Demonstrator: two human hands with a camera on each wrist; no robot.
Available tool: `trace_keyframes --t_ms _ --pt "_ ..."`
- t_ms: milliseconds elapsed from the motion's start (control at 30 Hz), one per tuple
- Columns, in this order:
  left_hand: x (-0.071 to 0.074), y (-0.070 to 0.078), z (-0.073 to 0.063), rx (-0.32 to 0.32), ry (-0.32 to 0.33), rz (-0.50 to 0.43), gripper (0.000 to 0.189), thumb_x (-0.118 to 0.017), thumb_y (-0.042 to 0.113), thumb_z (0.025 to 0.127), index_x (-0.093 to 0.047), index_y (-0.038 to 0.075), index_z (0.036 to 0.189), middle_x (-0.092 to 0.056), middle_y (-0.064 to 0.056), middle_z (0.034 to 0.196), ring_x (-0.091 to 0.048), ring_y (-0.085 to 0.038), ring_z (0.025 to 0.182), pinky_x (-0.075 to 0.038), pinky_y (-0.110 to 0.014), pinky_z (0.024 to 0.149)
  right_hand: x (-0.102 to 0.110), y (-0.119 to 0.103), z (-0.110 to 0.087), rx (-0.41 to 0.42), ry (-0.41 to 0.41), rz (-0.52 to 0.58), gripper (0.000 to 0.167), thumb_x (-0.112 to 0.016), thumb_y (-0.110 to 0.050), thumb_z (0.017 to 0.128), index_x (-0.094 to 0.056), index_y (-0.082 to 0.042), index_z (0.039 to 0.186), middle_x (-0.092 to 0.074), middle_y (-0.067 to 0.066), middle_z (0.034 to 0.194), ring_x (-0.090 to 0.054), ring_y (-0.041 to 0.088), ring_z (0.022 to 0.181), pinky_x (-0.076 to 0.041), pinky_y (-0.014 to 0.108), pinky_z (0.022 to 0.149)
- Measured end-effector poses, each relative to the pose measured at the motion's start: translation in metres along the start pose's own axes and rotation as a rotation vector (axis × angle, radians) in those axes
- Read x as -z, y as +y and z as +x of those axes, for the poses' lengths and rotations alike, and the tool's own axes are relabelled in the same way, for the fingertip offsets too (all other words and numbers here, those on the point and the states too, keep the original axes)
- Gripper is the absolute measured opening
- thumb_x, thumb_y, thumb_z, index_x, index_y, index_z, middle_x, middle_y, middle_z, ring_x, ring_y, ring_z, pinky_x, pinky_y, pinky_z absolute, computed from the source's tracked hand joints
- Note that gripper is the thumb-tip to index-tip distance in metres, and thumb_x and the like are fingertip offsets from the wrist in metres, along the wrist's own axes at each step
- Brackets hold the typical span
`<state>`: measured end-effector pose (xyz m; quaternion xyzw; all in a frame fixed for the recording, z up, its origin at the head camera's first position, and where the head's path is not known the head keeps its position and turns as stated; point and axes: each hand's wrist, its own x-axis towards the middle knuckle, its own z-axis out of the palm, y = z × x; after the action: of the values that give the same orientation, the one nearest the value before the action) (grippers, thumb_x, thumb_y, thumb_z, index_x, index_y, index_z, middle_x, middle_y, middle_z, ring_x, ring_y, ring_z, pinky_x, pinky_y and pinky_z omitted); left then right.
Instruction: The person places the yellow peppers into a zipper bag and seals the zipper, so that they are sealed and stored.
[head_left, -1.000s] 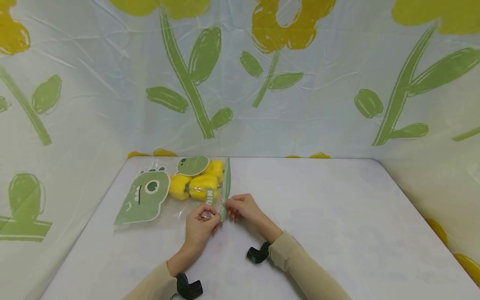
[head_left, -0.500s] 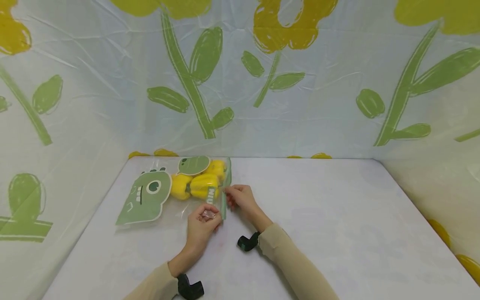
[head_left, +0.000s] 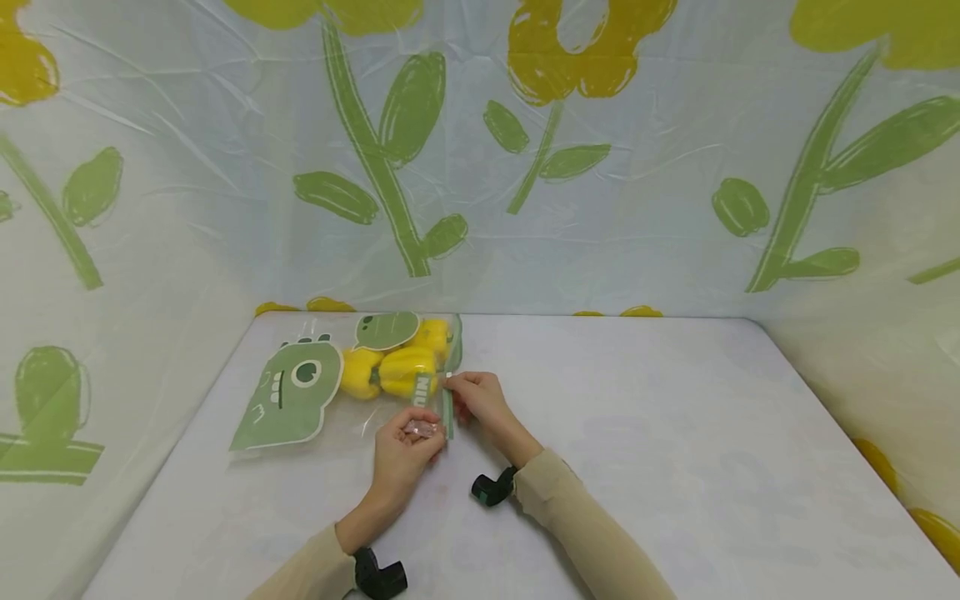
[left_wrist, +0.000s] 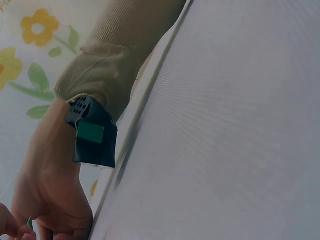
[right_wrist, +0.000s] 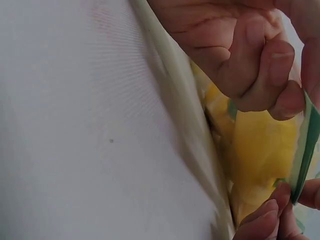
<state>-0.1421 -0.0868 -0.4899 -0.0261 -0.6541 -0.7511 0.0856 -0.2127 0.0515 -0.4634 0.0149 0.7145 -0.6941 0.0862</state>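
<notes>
A clear zip bag (head_left: 288,400) printed with a green cartoon monster lies flat at the left back of the table. Inside it are three yellow bell peppers (head_left: 408,367), toward the green-edged end. With curled fingers, my left hand (head_left: 401,454) pinches the near corner of that end, and crumpled clear plastic shows in its grasp. Farther along the same edge, my right hand (head_left: 483,404) pinches the strip between thumb and finger. In the right wrist view the green strip (right_wrist: 305,160) runs between both hands' fingertips. Whether the seal is closed cannot be made out.
The white table (head_left: 675,450) spreads out to the right of the bag. A flower-printed curtain (head_left: 600,250) stands behind it and along both sides. Dark camera mounts (head_left: 491,487) sit on both wrists.
My right hand has moved away from the left hand, up along the bag's green edge, still pinching it. The left hand has stayed at the corner.
</notes>
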Motion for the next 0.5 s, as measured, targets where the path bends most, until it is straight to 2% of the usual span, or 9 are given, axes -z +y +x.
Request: trace_keyframes --t_ms 200,500 --pt "0.000 0.003 -0.001 0.003 0.005 -0.015 0.019 -0.068 -0.016 0.077 -0.064 -0.004 0.092 -0.062 -0.006 0.065 -0.053 -0.013 0.049 -0.044 -0.021 0.046 -0.006 -0.003 0.010 0.000 0.058 0.001 0.028 -0.065 -0.019 0.088 -0.057 -0.009 0.063 -0.041 0.001 0.051 -0.038 0.013 0.046 -0.033 0.025 0.045" --pt "0.000 0.004 -0.002 0.011 0.006 -0.035 0.017 -0.068 -0.016 0.079 -0.062 -0.007 0.093 -0.062 -0.006 0.066 -0.053 -0.014 0.050 -0.044 -0.022 0.047 -0.010 -0.007 0.033 -0.026 0.137 -0.015 0.030 -0.064 -0.019 0.088 -0.054 -0.011 0.061 -0.039 -0.003 0.050 -0.038 0.012 0.047 -0.033 0.024 0.045"
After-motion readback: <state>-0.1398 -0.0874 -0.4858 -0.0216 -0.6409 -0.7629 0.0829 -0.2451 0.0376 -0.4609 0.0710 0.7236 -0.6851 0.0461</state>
